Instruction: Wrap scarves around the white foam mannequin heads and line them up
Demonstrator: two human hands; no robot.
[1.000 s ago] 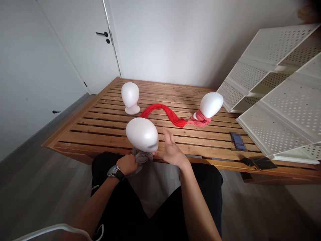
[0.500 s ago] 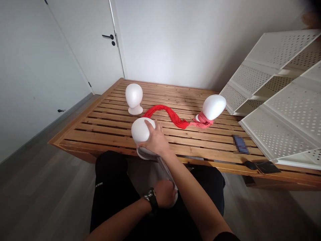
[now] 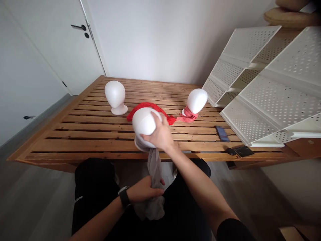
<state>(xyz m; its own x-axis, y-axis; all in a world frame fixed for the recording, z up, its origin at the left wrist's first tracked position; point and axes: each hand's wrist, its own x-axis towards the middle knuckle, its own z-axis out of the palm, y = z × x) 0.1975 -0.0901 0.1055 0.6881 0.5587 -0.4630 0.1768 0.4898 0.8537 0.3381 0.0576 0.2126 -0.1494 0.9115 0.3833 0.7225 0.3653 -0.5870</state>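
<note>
A white mannequin head (image 3: 142, 124) stands at the bench's near edge, tilted a little. My right hand (image 3: 162, 134) is wrapped round its right side, fingers on top and thumb in front. From the head's neck a grey scarf (image 3: 154, 164) hangs down between my knees. My left hand (image 3: 146, 190), with a watch on the wrist, grips this scarf below the bench edge; its loose end bunches under the hand. Behind the head lies a red scarf (image 3: 140, 106), partly hidden by it. It runs to a pinkish-red scarf (image 3: 189, 115) round the neck of another mannequin head (image 3: 197, 100).
A bare mannequin head (image 3: 115, 93) stands at the back left of the slatted wooden bench (image 3: 82, 145). On the right are white perforated racks (image 3: 273, 90), a blurred bluish item (image 3: 222, 134), a black mouse (image 3: 230, 151) and a flat black object (image 3: 243, 151).
My view has turned right. My left hand has shifted its hold on the grey scarf, which now hangs straight down from the neck. My right hand stays on the head.
</note>
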